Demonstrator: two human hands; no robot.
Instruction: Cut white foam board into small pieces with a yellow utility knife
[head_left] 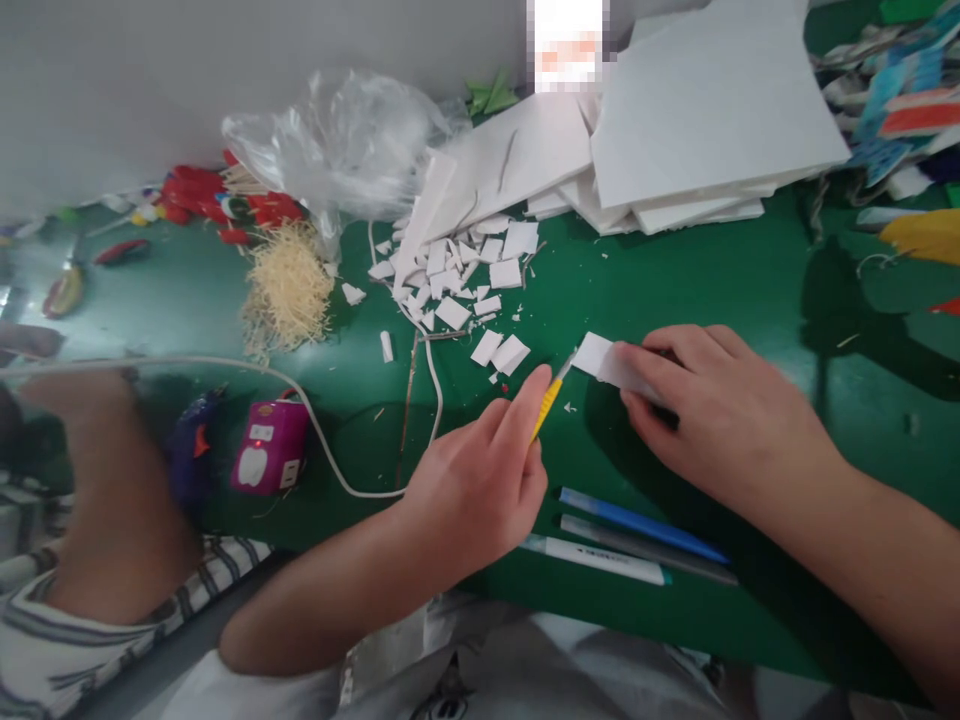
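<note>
The white strip is just above the middle of the green counter, its free end pointing left toward the blade. The right hand grasps its other end, thumb below and fingers over the top; the shadow beneath suggests the strip is raised rather than lying flat. The left hand has its fingers wrapped around the yellow knife, with the index finger stretched along the handle. The blade tip is right by the strip's free end; whether it touches, I cannot tell.

For a clean cut here, a flat strip pressed onto the counter would probably give better control than a raised piece. The right fingers do best well back from the blade's line, and the index finger on the handle should help steer. Light, repeated strokes would likely tear the edge less than 1 hard push.

Close by on the left, 2 white squares sit apart from the heap of white scraps. Nearer the body are 3 pens, and a white cord loops left of the knife hand; both deserve clearance. The white sheets are stacked beyond.
</note>
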